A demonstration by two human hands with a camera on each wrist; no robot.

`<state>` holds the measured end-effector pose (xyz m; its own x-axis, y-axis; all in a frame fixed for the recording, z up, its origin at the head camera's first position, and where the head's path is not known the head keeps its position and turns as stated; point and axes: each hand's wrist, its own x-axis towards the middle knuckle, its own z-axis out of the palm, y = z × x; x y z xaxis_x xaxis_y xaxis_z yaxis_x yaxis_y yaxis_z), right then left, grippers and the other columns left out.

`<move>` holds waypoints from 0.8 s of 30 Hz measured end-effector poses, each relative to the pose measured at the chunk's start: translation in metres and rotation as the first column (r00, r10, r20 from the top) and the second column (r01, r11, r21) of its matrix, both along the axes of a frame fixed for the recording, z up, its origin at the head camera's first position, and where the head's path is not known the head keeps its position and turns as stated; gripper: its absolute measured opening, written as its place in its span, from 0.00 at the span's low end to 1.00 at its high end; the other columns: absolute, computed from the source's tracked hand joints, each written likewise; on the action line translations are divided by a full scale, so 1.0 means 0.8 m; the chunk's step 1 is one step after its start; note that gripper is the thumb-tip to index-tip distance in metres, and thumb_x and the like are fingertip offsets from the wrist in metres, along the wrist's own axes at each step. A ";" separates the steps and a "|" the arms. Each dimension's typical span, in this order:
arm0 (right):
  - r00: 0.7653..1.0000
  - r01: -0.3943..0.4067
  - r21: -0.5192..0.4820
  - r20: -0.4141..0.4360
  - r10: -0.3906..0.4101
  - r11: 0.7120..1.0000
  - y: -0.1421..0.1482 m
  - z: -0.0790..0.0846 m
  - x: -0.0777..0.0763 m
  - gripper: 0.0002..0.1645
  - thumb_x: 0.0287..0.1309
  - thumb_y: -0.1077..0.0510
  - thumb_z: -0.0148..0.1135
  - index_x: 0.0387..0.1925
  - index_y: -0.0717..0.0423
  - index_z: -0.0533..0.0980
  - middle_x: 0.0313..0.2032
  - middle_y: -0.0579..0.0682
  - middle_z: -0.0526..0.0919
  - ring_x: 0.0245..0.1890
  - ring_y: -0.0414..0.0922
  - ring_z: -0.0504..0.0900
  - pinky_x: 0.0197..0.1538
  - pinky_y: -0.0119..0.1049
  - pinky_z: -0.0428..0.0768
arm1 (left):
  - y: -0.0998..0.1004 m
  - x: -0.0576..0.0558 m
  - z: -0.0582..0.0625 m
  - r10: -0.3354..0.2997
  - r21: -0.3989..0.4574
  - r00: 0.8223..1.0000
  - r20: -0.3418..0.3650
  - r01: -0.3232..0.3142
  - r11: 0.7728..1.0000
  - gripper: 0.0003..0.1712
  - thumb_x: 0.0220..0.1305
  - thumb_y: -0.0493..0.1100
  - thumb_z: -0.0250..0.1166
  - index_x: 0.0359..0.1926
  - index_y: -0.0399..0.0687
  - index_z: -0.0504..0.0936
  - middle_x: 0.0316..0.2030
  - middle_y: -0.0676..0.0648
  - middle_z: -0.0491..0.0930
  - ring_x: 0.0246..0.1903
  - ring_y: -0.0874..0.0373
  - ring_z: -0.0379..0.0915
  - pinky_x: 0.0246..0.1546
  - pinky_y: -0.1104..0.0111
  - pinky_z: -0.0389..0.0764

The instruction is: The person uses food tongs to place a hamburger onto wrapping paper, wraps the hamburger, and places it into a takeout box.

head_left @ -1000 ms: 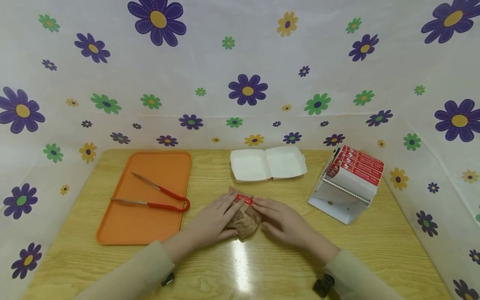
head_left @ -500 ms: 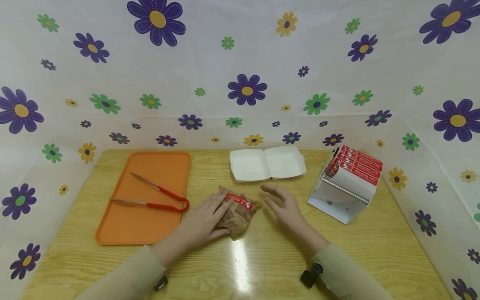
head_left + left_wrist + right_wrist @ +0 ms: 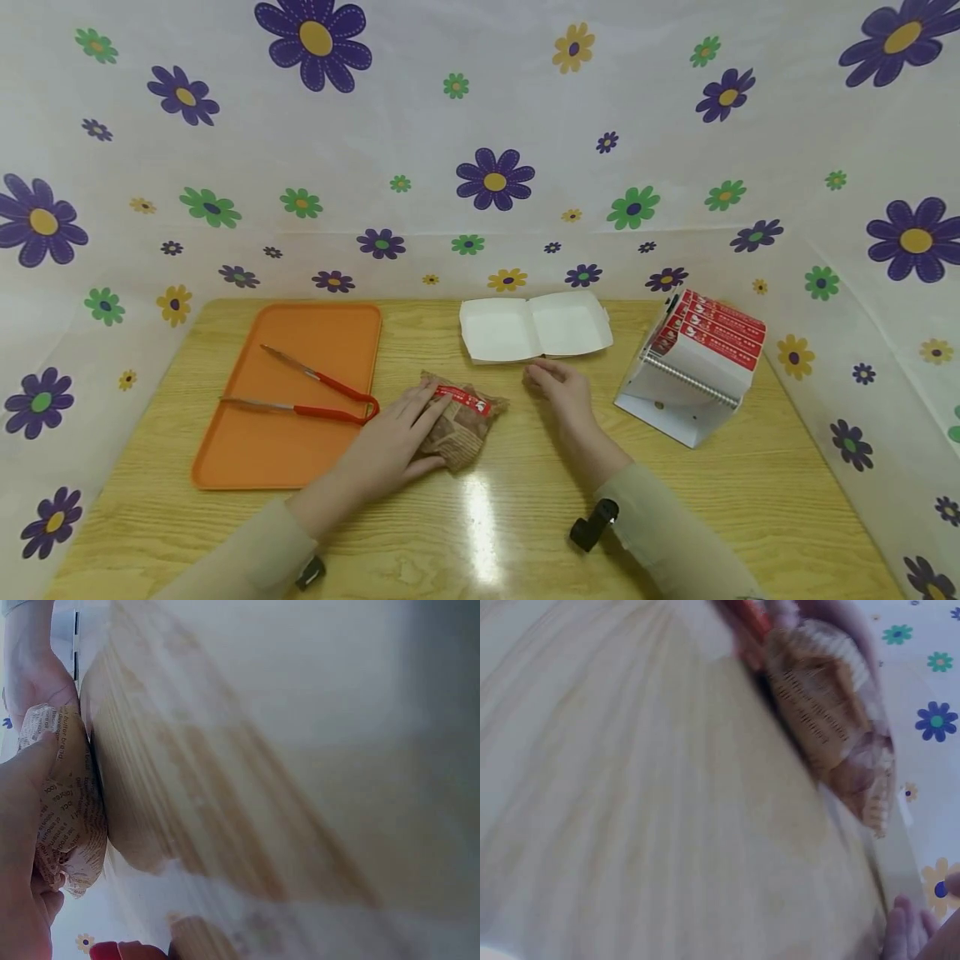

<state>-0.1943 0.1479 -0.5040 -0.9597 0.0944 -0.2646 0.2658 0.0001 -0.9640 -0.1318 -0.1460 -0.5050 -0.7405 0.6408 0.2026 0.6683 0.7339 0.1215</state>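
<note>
Since wrapped pkt (image 3: pixel 467 429) could slide, L hand (image 3: pixel 392 437) rests relaxed on it, prob steadying | pkt on table (image 3: pixel 540 542), btwn tray (image 3: pixel 262 458) & R hand (image 3: pixel 567 400) | R hand loosely curled, looks empty, nr unfolded box (image 3: pixel 551 327)

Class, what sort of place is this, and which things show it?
Probably a tabletop staged for packing takeaway food: an open white box at the back, a brown paper parcel with print, and tongs on an orange tray.
</note>
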 end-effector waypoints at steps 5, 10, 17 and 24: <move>0.989 0.076 -0.147 0.140 -0.055 0.986 -0.007 0.008 -0.007 0.25 0.75 0.62 0.61 0.64 0.78 0.75 0.37 0.48 0.92 0.35 0.35 0.90 0.46 0.27 0.90 | -0.006 0.001 0.000 0.010 0.011 1.000 -0.012 -0.010 1.000 0.52 0.68 0.66 0.70 0.81 0.42 0.64 0.79 0.34 0.64 0.77 0.38 0.66 0.77 0.48 0.72; 0.968 0.122 -0.216 0.243 -0.067 0.969 -0.013 0.014 -0.012 0.28 0.74 0.62 0.63 0.67 0.77 0.72 0.37 0.51 0.92 0.33 0.36 0.91 0.42 0.26 0.90 | -0.010 0.001 -0.002 0.021 0.003 1.000 -0.004 -0.021 1.000 0.53 0.68 0.66 0.70 0.81 0.42 0.63 0.78 0.34 0.65 0.77 0.38 0.66 0.77 0.48 0.71; 0.932 0.219 -0.250 0.339 -0.126 0.943 -0.017 0.016 -0.021 0.23 0.72 0.59 0.66 0.61 0.70 0.79 0.31 0.49 0.92 0.32 0.38 0.92 0.44 0.29 0.91 | -0.015 0.001 0.000 0.025 0.017 1.000 -0.004 -0.025 1.000 0.52 0.67 0.66 0.71 0.80 0.42 0.65 0.77 0.34 0.67 0.76 0.38 0.67 0.76 0.48 0.72; 0.922 0.280 -0.247 0.340 -0.188 0.928 -0.020 0.014 -0.028 0.22 0.70 0.64 0.67 0.61 0.72 0.78 0.26 0.49 0.91 0.27 0.37 0.91 0.41 0.28 0.91 | -0.022 0.002 -0.003 0.031 0.014 0.999 0.009 -0.031 0.999 0.53 0.68 0.66 0.70 0.81 0.42 0.62 0.79 0.34 0.63 0.77 0.38 0.64 0.77 0.47 0.70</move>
